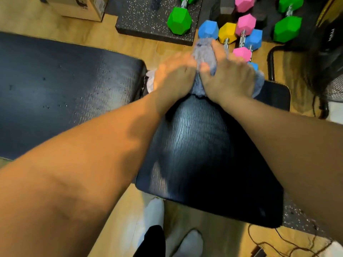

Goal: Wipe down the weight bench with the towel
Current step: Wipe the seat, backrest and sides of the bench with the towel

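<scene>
Pressing our left hand (173,73) and right hand (227,75) side by side, we each grip the grey towel (204,52) bunched beneath them at the far edge of the black desk (204,154).

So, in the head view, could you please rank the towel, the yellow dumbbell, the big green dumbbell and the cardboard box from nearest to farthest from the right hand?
From the right hand:
1. Towel: gripped in that hand, at the seat pad's far end.
2. Yellow dumbbell: just beyond the fingers, on the floor.
3. Big green dumbbell: farther up and left, on the speckled mat.
4. Cardboard box: far top left.
</scene>
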Action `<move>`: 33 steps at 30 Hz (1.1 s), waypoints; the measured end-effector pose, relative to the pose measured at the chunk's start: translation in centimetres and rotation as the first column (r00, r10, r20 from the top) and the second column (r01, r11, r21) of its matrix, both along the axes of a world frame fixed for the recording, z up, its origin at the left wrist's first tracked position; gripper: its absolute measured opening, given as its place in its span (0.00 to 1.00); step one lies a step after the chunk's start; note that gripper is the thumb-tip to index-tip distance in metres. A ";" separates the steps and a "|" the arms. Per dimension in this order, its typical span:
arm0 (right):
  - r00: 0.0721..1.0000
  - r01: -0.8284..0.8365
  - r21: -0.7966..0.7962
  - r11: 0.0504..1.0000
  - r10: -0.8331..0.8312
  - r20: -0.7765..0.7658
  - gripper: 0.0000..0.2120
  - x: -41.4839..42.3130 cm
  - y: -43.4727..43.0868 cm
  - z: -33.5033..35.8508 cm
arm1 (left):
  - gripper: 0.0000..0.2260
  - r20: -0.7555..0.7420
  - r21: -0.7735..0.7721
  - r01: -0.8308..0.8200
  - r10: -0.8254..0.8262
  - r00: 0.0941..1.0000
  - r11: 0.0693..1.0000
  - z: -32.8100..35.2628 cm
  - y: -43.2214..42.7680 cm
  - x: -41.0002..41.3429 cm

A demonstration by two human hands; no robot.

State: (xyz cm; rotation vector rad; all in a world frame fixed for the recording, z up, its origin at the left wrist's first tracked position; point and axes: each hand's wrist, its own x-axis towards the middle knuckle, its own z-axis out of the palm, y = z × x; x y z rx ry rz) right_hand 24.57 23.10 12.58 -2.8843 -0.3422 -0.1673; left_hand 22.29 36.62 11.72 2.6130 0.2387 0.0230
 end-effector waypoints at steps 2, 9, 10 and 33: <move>1.000 -0.013 0.034 0.999 0.013 -0.002 0.31 -0.3 -0.2 -0.1 | 0.22 0.049 0.056 0.039 -0.042 0.998 0.998 0.0 0.0 -0.4; 0.999 -0.033 0.036 0.999 0.032 0.029 0.31 -6.1 -0.3 -0.3 | 0.22 0.153 0.058 0.129 -0.136 0.979 0.990 -2.6 0.4 -6.5; 0.998 -0.049 0.045 0.998 0.047 0.045 0.31 -7.8 -0.5 -0.2 | 0.22 0.177 0.089 0.169 -0.183 0.967 0.982 -2.6 0.3 -8.3; 0.981 -0.150 0.153 0.977 0.166 -0.101 0.36 -12.9 -6.0 0.9 | 0.27 -0.110 0.078 -0.083 0.091 0.990 0.993 1.4 -6.1 -15.6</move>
